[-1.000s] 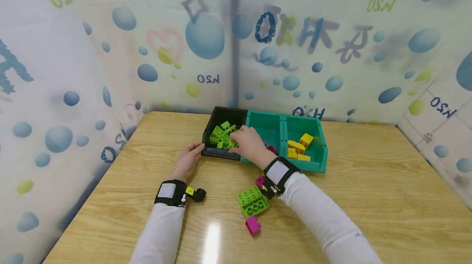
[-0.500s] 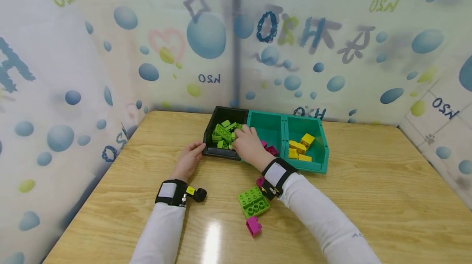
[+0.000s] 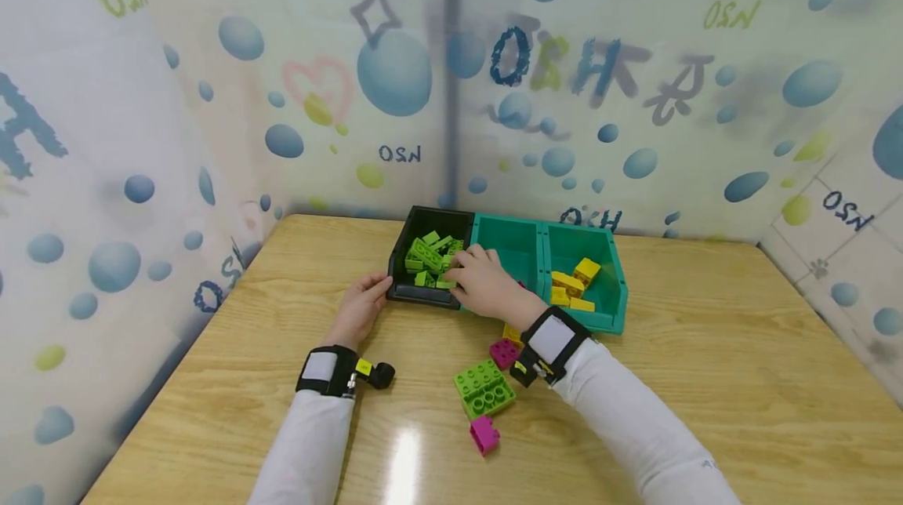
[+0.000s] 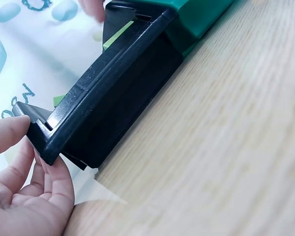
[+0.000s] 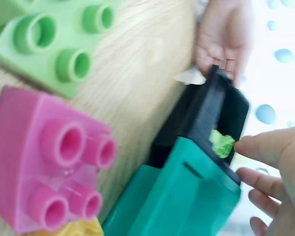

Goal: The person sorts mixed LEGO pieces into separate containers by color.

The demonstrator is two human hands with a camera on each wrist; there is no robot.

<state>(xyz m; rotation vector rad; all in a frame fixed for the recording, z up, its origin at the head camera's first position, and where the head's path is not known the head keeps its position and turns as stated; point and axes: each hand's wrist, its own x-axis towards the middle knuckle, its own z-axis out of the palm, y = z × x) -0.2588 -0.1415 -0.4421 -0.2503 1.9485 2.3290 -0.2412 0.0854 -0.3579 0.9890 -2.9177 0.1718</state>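
In the head view a black bin (image 3: 423, 295) holds several lime-green toy bricks (image 3: 426, 256). My left hand (image 3: 357, 307) grips the front left corner of this bin, thumb on one side and fingers on the other, as the left wrist view also shows. Over the border of the black bin and the teal bin (image 3: 509, 234) hovers my right hand (image 3: 487, 284). Its fingers are spread and hold nothing in the right wrist view, close to a green brick (image 5: 221, 143) inside the black bin. My right hand hides part of the teal bin's contents.
Several yellow bricks (image 3: 568, 283) lie in the right teal bin (image 3: 617, 285). On the wooden table (image 3: 247, 379) are lime-green bricks (image 3: 484, 387), a magenta brick (image 3: 484, 434), another magenta brick (image 3: 504, 353) and a yellow brick (image 3: 513, 335). A printed wall (image 3: 339, 136) stands behind the bins.
My right hand has drawn back slightly to the right from among the green bricks, and its forearm has shifted right, uncovering the magenta and yellow bricks on the table. My left hand stays put.
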